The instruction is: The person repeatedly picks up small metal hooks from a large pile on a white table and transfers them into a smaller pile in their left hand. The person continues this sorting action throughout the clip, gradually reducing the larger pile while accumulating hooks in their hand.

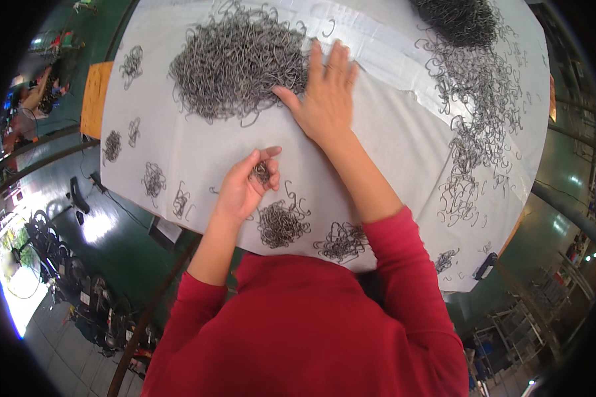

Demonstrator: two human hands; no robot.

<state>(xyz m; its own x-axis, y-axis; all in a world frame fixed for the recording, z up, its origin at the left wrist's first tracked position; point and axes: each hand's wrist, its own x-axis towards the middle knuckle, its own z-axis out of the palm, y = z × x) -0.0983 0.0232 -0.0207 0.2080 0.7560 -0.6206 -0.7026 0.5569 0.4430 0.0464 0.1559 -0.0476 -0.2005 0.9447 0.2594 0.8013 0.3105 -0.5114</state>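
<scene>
My right arm stretches forward across the white-covered counter (391,152), its red sleeve (394,241) ending below the elbow, while my left arm bends upward on a shorter reach. My right hand (326,99) lies open, palm down, fingers pointing away from me and thumb out to the left, against the right edge of a large heap of curved metal hooks (235,66). My left hand (244,186), palm turned up, curls its fingers around a small bunch of hooks (261,173).

Just below that hand sits a small pile (281,225), with a second pile (340,241) to its right near my body. Smaller clusters (153,178) dot the left side. A long scatter of hooks (483,99) runs down the right side, and a black object (486,266) rests at the near right corner. My torso hides part of the counter's near edge.
</scene>
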